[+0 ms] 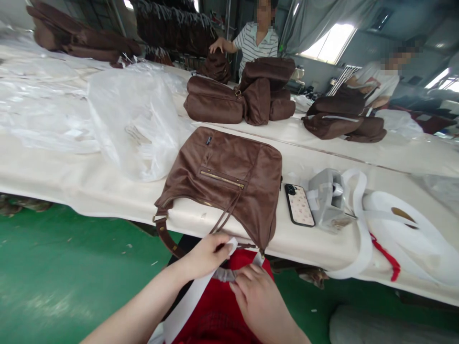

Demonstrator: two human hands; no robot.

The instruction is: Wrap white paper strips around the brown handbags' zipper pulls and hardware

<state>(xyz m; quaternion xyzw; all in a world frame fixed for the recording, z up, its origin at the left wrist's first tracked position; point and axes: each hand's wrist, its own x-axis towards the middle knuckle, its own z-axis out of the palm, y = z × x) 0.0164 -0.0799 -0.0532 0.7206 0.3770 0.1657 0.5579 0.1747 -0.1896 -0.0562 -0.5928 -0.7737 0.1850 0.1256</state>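
Note:
A brown shoulder bag [229, 157] lies flat on the table, its zip pocket facing up and its strap [167, 239] hanging over the front edge. My left hand [206, 255] pinches the end of a white strip [190, 308], whose long part trails down across my red clothing. My right hand [260, 291] has its fingers closed on a greyish wrapped section of strap [225, 274] in front of the bag. Another bit of white strip shows by the bag's lower right ring. Part of the strap is hidden behind my hands.
On the right are a phone [300, 205], a tape dispenser [332, 200] and a large white roll [405, 224]. Clear plastic bags [136, 119] lie left. More brown bags [215, 100] sit at the back, where two people stand. The table edge drops to a green floor [71, 277].

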